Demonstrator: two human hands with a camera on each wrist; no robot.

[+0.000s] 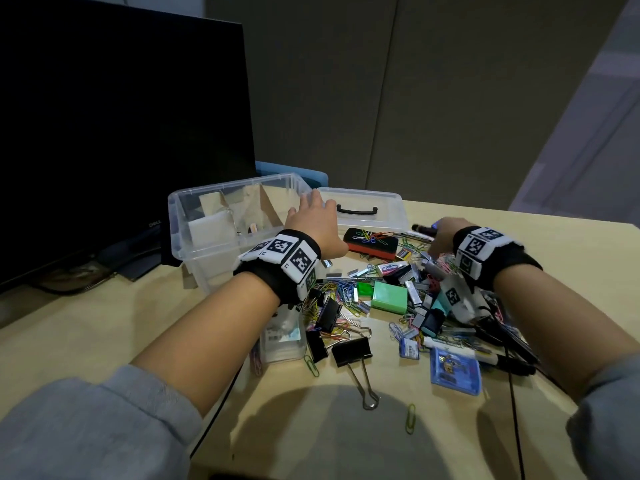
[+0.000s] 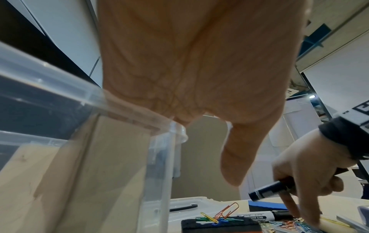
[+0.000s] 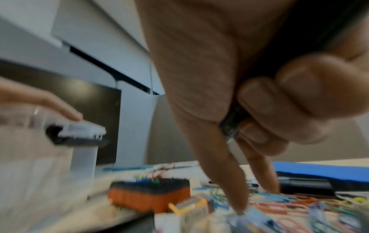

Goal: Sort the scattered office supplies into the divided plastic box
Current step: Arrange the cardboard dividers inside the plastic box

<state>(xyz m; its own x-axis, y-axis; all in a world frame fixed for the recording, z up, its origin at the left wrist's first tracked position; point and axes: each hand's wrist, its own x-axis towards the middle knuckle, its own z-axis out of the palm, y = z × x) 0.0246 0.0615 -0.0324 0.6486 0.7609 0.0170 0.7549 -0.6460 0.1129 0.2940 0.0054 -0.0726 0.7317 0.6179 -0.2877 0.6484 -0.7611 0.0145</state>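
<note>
The clear divided box (image 1: 180, 216) with cardboard dividers stands at the back left of the desk. My left hand (image 1: 313, 211) lies over its right rim (image 2: 127, 112) with straight fingers; the thumb (image 2: 235, 157) hangs free outside the wall. To the right, my right hand (image 1: 438, 242) reaches down into the pile of coloured paper clips (image 1: 337, 291). Its curled fingers (image 3: 265, 113) hold a dark marker (image 2: 269, 190), while the index finger (image 3: 229, 181) and thumb touch the clips.
A black and orange eraser (image 1: 370, 240) with clips stuck on it lies between my hands. The box lid (image 1: 363, 211) sits behind it. Black binder clips (image 1: 351, 351), a green box (image 1: 389, 297), a blue pack (image 1: 455, 370) and a whiteboard marker (image 2: 257, 218) lie around. A monitor (image 1: 121, 133) stands at left.
</note>
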